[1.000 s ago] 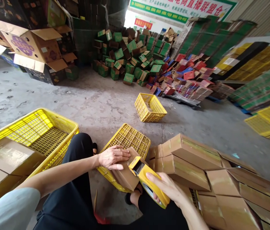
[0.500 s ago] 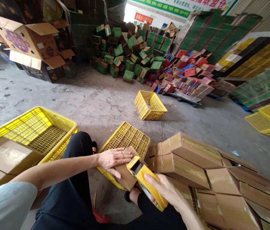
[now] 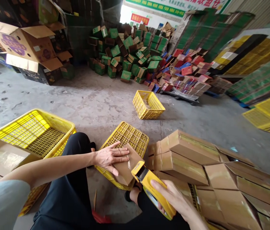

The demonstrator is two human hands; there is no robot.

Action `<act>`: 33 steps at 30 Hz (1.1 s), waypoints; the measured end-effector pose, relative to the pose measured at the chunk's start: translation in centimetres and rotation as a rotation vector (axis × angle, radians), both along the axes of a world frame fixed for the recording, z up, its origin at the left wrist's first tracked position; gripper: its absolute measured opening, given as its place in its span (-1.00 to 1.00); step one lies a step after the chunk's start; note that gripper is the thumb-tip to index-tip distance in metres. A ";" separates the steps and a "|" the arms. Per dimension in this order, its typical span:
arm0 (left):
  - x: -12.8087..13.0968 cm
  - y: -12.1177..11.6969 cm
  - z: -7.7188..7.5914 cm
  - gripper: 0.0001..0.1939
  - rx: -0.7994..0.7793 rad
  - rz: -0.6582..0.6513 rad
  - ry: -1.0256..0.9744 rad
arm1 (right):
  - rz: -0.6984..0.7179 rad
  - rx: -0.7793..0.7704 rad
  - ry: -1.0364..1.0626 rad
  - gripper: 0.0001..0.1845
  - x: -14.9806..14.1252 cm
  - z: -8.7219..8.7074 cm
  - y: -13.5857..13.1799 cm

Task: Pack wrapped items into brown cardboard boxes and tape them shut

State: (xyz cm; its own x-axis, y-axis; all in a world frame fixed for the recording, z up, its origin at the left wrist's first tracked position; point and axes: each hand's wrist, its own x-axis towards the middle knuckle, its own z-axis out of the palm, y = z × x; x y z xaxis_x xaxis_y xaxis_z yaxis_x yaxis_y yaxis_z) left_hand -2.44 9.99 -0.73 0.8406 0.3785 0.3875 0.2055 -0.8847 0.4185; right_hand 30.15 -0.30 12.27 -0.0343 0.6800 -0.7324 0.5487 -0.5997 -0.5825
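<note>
Left hand (image 3: 106,157) partly hides the seemingly closed carton (image 3: 127,172).

Daylight glares behind the banner (image 3: 180,7); outer edges look stretched.

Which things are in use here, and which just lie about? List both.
In use: carton under the left hand; tape dispenser in the right hand; yellow crate beneath the carton; probably the taped cartons at right.

Lying about: smaller crate ahead; green boxes; red boxes.

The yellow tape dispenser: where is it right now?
In the head view, the tape dispenser is in the right hand, right of the small carton under the left hand.
</note>
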 end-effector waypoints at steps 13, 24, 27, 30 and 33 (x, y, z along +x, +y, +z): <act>5.0 -2.1 1.7 0.08 0.046 -0.147 0.030 | 0.046 0.008 0.016 -0.21 1.7 -2.3 -0.1; 3.9 -1.0 0.9 0.17 0.022 -0.137 0.100 | 0.051 0.002 0.030 -0.33 3.0 -1.2 -1.2; 3.9 -1.1 0.9 0.09 0.004 -0.134 0.110 | 0.039 -0.009 0.055 -0.30 3.1 -1.7 -1.6; 3.7 -1.1 1.4 0.03 -0.004 -0.141 0.128 | 0.022 -0.001 0.053 -0.26 3.1 -3.0 -1.7; 3.9 -1.3 2.0 -0.01 0.006 -0.149 0.149 | -0.014 0.018 0.027 -0.26 3.4 -3.9 -1.8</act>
State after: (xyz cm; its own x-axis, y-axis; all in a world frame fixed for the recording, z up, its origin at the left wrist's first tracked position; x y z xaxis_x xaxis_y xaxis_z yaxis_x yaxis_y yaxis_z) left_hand 1.49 8.72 1.30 0.9352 0.2442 0.2564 0.1318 -0.9121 0.3881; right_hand 33.53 -2.06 8.35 -0.0443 0.6938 -0.7188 0.5241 -0.5964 -0.6079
